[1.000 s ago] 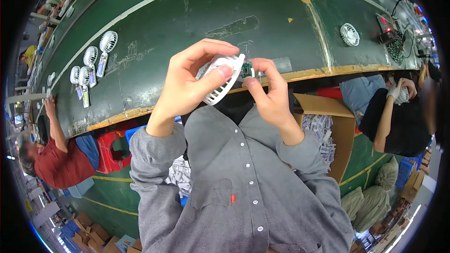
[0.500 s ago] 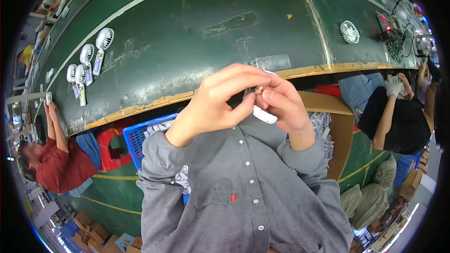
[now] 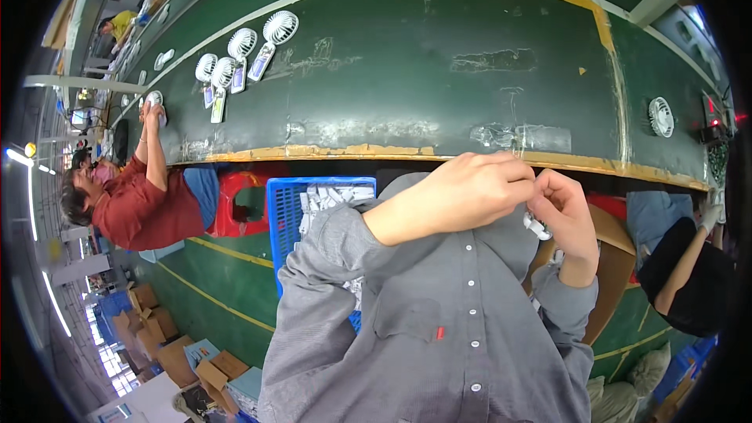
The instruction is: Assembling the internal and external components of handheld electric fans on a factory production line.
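Observation:
Both hands are together in front of my chest, just off the table's near edge. My right hand [image 3: 569, 215] is closed on a small white plastic part [image 3: 536, 227], which sticks out below the fingers. My left hand [image 3: 478, 192] reaches across, with its thumb and fingertips pinched together against the right fingertips. Whatever lies between the left fingertips is hidden by the fingers.
Several white handheld fans [image 3: 243, 45] lie on the green table [image 3: 376, 70] at left; another round white fan [image 3: 660, 117] is at right. A blue crate [image 3: 286, 188] of small white parts and a cardboard box [image 3: 615, 266] flank me. Co-workers sit on both sides.
My view has swung, so the table and hands sit further right in it. The white part has turned in my right hand. The small brassy piece at my fingertips no longer shows.

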